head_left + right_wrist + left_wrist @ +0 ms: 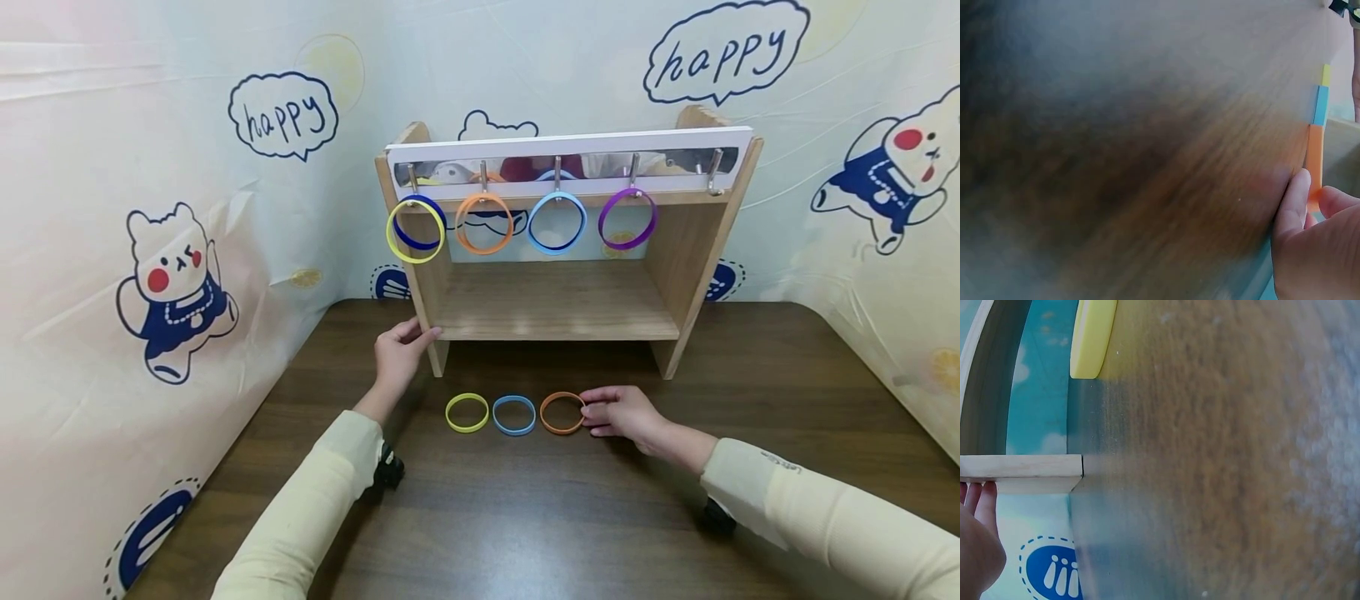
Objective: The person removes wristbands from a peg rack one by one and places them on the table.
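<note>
My right hand (626,417) pinches the right side of an orange silicone wristband (1315,153) on the table, its thumb and fingers at the band. To the left, in a row with it, lie a light blue wristband (514,433) and a yellow wristband (467,430). My left hand (397,357) grips the lower front edge of the left side panel of a wooden rack (555,312). In the left wrist view its fingers (986,509) press against the panel's outer face; the thumb is hidden there.
Metal hooks line the rack's white top bar (570,143). On them hang yellow (390,233) and dark blue bands, orange bands (459,237), light blue bands (531,233) and a purple band (654,221). The rightmost hook (715,171) bears none. A printed curtain (247,242) surrounds the brown table (525,517).
</note>
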The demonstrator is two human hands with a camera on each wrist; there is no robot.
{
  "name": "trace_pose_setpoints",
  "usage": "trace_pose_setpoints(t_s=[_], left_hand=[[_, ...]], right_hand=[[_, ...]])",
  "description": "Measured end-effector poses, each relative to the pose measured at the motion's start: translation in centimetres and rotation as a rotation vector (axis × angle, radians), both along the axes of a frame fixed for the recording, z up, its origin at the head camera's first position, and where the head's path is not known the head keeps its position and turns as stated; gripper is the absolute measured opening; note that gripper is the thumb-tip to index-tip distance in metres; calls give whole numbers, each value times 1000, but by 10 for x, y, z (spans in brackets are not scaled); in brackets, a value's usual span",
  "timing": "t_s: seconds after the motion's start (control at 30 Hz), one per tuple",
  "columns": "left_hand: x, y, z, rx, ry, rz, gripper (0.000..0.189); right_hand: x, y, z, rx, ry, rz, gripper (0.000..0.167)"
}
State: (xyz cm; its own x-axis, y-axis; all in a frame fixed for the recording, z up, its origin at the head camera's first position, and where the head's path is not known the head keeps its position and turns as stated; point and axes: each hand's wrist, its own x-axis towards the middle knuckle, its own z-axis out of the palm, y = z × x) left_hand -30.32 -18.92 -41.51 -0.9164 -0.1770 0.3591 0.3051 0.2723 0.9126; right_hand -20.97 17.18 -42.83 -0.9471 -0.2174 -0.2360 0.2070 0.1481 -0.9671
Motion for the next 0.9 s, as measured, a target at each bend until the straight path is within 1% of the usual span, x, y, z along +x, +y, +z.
trace_pose_setpoints(t_s=[0.2, 0.47, 0.9], left_hand=[[0, -1, -1, 2, -5, -3, 43], [-1, 0, 1, -2, -9, 1, 44], [0, 0, 1, 3, -5, 7, 44]], right_hand=[[1, -1, 0, 13, 11, 1, 38], [2, -3, 0, 38, 22, -18, 36], [4, -2, 1, 58, 32, -14, 35]])
